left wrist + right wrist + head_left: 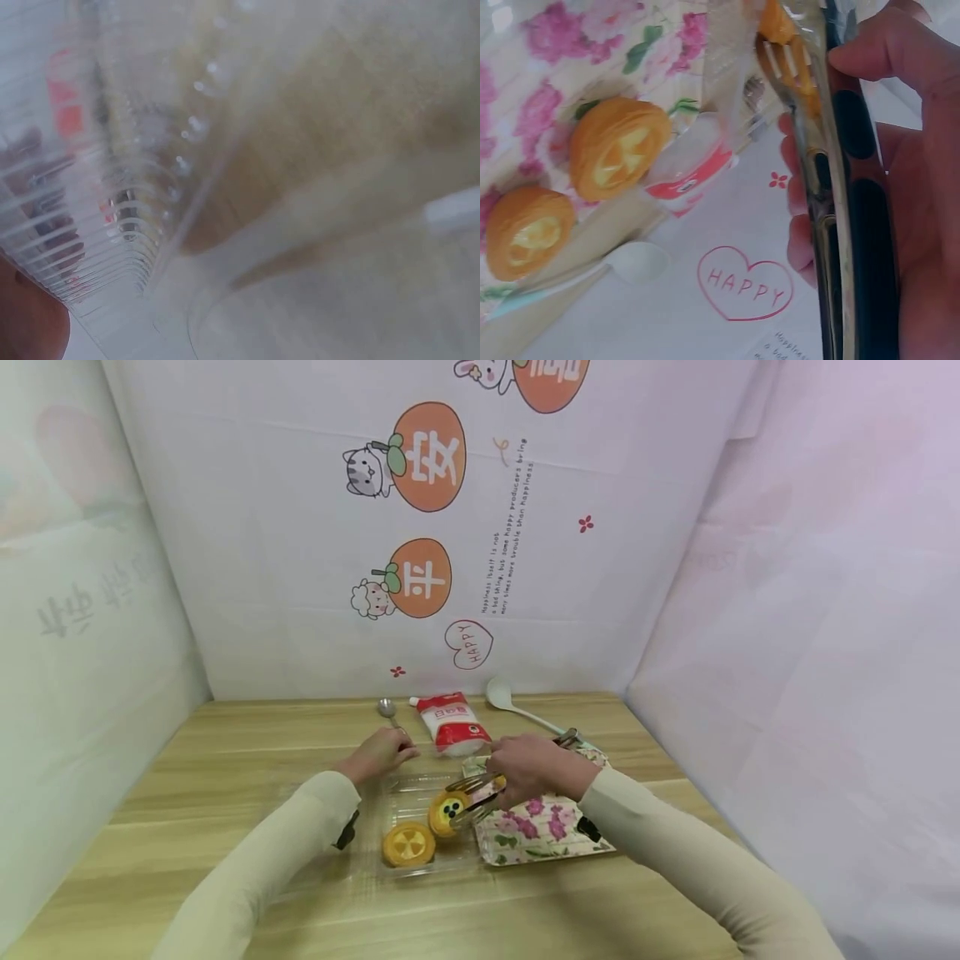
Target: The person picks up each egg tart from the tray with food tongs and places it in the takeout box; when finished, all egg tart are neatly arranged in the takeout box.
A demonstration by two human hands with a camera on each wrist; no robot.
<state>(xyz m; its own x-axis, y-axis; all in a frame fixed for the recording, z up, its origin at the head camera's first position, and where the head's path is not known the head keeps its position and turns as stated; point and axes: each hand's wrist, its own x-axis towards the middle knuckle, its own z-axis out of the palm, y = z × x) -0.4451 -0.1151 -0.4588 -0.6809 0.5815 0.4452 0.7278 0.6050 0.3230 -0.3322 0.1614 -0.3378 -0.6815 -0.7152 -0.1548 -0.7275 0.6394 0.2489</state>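
Note:
A clear plastic container holds a tart topped with dark berries and a yellow-patterned tart. My left hand grips its upper left side, with ridged clear plastic filling much of the left wrist view. In my right hand are metal food tongs with dark grips, their forked ends right at the berry tart. The right wrist view has an orange tart by the prongs. Two more tarts, one nearer and one farther, sit on a floral tray.
Behind the container lie a small metal spoon and a red-and-white pouch. A white ladle lies beyond the tray, its handle reaching toward it. Printed white cloth hangs behind the wooden table and at both sides.

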